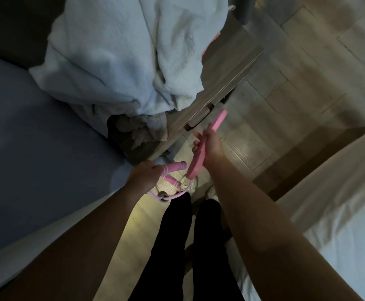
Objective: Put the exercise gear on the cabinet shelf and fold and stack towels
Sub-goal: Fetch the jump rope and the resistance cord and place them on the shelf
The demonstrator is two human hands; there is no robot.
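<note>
Pink skipping rope [174, 170] with two white-striped foam handles [176, 165] and one looped cord [177, 195] hangs from the left grip [142, 174], curled round the handles above the wooden floor [285, 88], while the right grip [209, 146] clasps one long flat pink strip [219, 119] near the wooden cabinet [227, 70] heaped with white towels [116, 53].

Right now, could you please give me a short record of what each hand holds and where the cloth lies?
left hand: grips the handles of a pink skipping rope, cord looped below
right hand: grips a flat pink strip
white cloth: crumpled heap, unfolded, on the cabinet
gear: both pieces in hand, not yet put away
</note>
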